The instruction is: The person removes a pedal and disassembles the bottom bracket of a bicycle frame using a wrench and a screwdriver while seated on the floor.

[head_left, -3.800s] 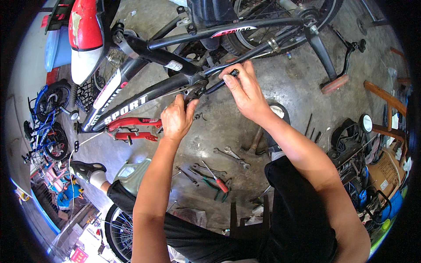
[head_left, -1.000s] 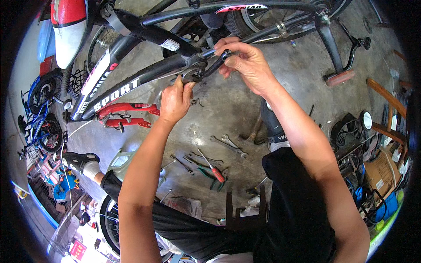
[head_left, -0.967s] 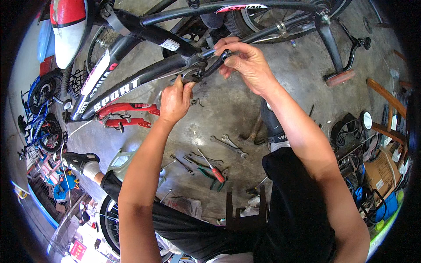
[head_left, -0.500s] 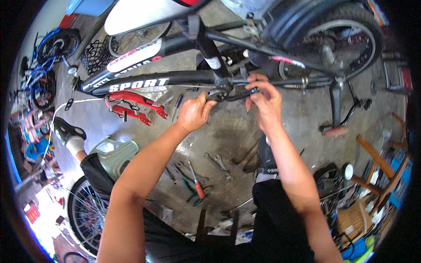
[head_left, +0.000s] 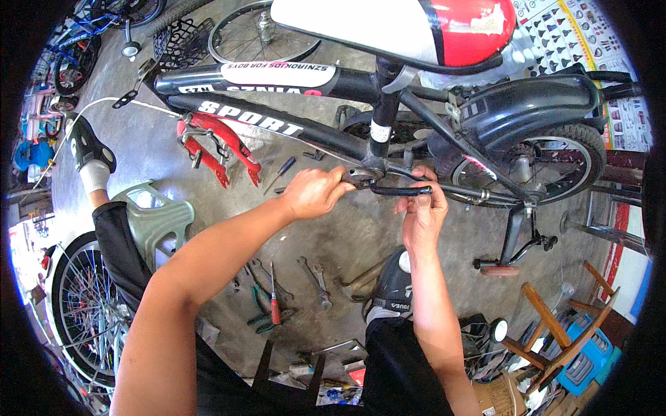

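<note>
My left hand (head_left: 320, 191) is closed round a dark tool, apparently a wrench (head_left: 354, 179), at the bottom bracket of the black bicycle frame (head_left: 263, 125). My right hand (head_left: 423, 208) has its thumb and fingers round the outer end of a black crank arm (head_left: 395, 191), some fingertips hidden behind it. Below and left of the frame rest a red fork (head_left: 215, 139) and a screwdriver with a blue handle (head_left: 282, 170). Wrenches (head_left: 319, 284), pliers (head_left: 260, 297) and a red-handled screwdriver (head_left: 275, 305) lie on the concrete floor under my forearms.
The white and red saddle (head_left: 472, 28) is at the top, the rear wheel (head_left: 583, 159) at right. A green plastic stool (head_left: 163, 222) and spoked wheel (head_left: 76, 305) stand at left, a wooden stool (head_left: 538, 312) at lower right. Blue bicycles (head_left: 76, 66) are at upper left.
My view has turned and shifted, so the bicycle sits lower, with more saddle and rear mudguard showing. Both hands keep their places at the crank, which now looks closer to horizontal.
</note>
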`<state>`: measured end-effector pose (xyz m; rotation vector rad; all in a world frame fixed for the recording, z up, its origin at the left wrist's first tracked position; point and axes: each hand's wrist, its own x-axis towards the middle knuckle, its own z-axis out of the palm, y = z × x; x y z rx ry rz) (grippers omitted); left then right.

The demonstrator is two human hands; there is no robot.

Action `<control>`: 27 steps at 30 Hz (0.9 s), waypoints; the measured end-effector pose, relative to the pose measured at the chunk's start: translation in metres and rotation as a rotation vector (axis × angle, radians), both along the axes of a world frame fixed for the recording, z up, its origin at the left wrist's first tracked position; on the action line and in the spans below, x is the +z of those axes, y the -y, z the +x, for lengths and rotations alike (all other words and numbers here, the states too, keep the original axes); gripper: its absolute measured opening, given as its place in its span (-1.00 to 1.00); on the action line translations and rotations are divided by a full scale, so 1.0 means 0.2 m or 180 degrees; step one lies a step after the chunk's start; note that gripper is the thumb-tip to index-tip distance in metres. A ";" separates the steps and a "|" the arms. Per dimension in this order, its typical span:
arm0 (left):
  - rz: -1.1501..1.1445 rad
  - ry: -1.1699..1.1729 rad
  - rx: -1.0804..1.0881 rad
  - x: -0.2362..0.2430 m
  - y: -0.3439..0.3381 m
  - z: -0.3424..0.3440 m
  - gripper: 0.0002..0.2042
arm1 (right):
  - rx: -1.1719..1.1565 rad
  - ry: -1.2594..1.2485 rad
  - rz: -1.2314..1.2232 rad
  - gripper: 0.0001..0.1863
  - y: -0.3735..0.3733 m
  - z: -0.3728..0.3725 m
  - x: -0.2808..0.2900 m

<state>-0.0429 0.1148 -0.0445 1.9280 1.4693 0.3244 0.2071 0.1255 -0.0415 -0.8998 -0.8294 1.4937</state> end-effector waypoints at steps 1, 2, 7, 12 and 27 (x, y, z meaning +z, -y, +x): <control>-0.0053 0.0023 0.0030 0.00 0.00 0.00 -0.63 | -0.0016 0.0064 -0.0004 -0.56 0.00 0.00 0.00; -0.0050 0.0032 0.0016 -0.01 -0.01 0.00 -0.63 | -0.0035 0.0127 -0.0008 -0.53 0.00 0.00 -0.01; 0.0030 0.0109 0.0085 -0.07 0.01 0.01 -0.63 | -0.0011 -0.0092 -0.0070 -0.59 0.01 -0.02 0.01; 0.0128 0.0000 0.0174 -0.07 0.04 0.02 -0.63 | -0.0151 -0.0483 -0.0245 -0.69 0.01 -0.04 0.03; 0.0077 -0.0303 -0.0129 0.06 0.03 -0.06 -0.65 | -0.0344 -0.0174 -0.0051 -0.63 0.06 -0.06 -0.01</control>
